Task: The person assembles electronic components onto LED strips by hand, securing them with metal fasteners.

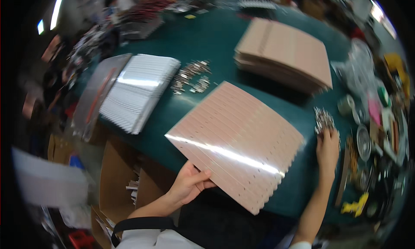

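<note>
My left hand (193, 182) pinches the near-left edge of a glossy pinkish sheet (242, 141), thumb on top. The sheet is marked with parallel strips and rows of small holes, and its right edge is scalloped. It is tilted over the green table, and a bright light streak crosses it. Over at the right, my right hand (327, 147) has its fingers bent down into a pile of small shiny metal pieces (323, 118). Its fingertips are partly hidden, so what they pinch there is too small to make out.
Beyond the sheet stands a thick stack of similar pinkish sheets (285, 50). To the left lie a stack of silvery-white strips (140, 86), a clear bag (97, 93) and loose metal pieces (190, 76). A yellow tool (355, 205) and tape rolls (346, 105) crowd the right edge; a cardboard box (116, 175) sits below left.
</note>
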Demonstrator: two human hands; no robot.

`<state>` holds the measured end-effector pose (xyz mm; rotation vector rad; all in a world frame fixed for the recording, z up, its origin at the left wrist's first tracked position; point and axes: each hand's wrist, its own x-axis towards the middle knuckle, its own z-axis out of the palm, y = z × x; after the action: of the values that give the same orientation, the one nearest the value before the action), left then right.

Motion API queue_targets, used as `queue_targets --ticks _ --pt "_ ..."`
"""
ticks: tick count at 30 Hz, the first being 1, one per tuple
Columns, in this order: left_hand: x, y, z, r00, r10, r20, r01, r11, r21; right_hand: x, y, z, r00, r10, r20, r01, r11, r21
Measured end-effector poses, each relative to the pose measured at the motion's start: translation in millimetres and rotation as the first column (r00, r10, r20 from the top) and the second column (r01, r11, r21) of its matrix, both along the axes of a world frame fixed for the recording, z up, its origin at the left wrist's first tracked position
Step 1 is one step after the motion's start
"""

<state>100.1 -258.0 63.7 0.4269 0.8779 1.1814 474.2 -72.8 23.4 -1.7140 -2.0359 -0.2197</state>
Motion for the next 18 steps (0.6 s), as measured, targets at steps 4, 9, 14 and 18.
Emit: queue_targets --ticks 4,9,14,18 --pt "23.8 -2.8 -14.8 0.997 0.062 -0.035 -0.066 0.991 -0.116 -12.5 1.5 8.1 0.997 -0.021 -0.074 0.017 0.998 -0.058" --pt "-32.6 10.5 8.4 0.593 -0.79 -0.158 0.719 0.607 -0.34 -6.3 -0.3 8.5 0.977 0.022 -0.211 -0.015 0.999 0.038" --pt "-33.0 66.8 35.6 0.193 0.055 -0.98 0.894 0.401 0.199 -7.8 1.4 -2.4 0.967 0.07 -0.245 -0.078 0.997 -0.02" --pt "-26.2 145.1 8.4 -0.068 0.473 -0.879 0.983 0.182 0.022 -10.7 6.3 -7.7 0.988 0.02 -0.152 -0.034 0.995 -0.089"
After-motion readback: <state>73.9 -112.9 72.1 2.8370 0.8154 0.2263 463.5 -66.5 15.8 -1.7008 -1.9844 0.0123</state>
